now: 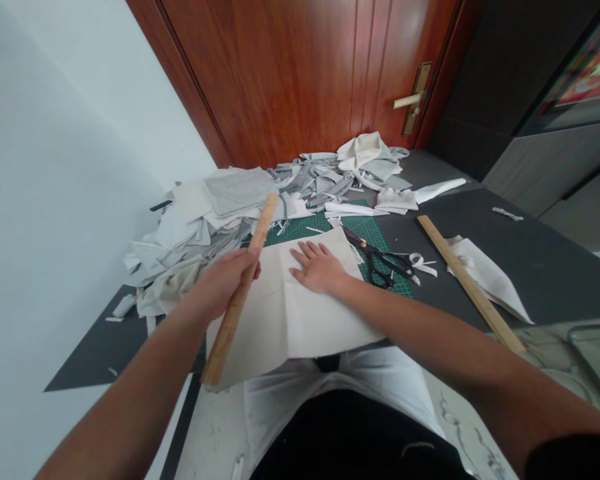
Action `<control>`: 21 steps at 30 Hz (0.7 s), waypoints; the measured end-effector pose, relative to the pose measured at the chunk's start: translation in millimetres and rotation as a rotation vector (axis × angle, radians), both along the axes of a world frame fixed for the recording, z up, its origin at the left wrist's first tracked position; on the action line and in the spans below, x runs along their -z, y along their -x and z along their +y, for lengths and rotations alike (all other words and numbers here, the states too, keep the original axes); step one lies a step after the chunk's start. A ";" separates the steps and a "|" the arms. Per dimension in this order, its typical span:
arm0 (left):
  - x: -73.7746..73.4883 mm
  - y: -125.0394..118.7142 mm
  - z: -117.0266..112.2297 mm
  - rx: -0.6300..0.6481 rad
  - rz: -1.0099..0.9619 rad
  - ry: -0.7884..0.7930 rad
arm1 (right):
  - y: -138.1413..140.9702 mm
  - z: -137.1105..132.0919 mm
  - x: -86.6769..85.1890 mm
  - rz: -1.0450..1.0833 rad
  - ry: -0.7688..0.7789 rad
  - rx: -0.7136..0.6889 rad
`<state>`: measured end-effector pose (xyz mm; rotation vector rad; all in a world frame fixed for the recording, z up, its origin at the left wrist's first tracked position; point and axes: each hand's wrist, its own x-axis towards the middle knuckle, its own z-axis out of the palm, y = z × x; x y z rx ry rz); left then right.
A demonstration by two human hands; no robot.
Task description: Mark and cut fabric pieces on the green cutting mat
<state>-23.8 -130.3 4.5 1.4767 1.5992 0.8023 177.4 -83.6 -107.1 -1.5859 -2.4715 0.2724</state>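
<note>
A flat piece of cream fabric (265, 313) with a crease down its middle lies over a green cutting mat (300, 229) and hangs past the table's near edge. My left hand (229, 281) is closed around a long wooden ruler (235, 310) along the fabric's left side. Flat on the fabric rests my right hand (317, 267), its fingers spread and nothing in it. Black scissors (377, 257) lie on the mat just right of the fabric. Whether the ruler presses on the fabric or is slightly raised, I cannot tell.
Grey and white fabric scraps (325, 180) heap along the back. Stacked cloth pieces (240, 190) stand at the back left. On the right are a second wooden strip (467, 280), a folded white cloth (493, 273) and a small white roll (416, 260). A wooden door (300, 73) rises behind.
</note>
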 end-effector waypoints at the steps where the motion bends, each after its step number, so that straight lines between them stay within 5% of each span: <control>1: 14.2 -6.0 4.0 0.032 -0.023 0.025 | 1.7 3.8 -0.2 0.003 -0.002 0.010; 6: 64.0 -36.4 27.7 0.077 0.029 0.048 | 1.2 11.6 0.0 0.010 0.005 0.021; 13: 90.1 -65.7 48.1 0.050 0.141 -0.119 | -31.9 0.4 2.6 -0.022 0.032 0.108; 16: 95.0 -54.8 47.3 0.039 0.188 -0.168 | -47.3 -5.7 6.0 -0.025 0.011 0.141; 21: 88.9 6.2 43.6 -0.018 0.330 -0.223 | -57.3 -12.7 10.3 -0.016 -0.056 0.159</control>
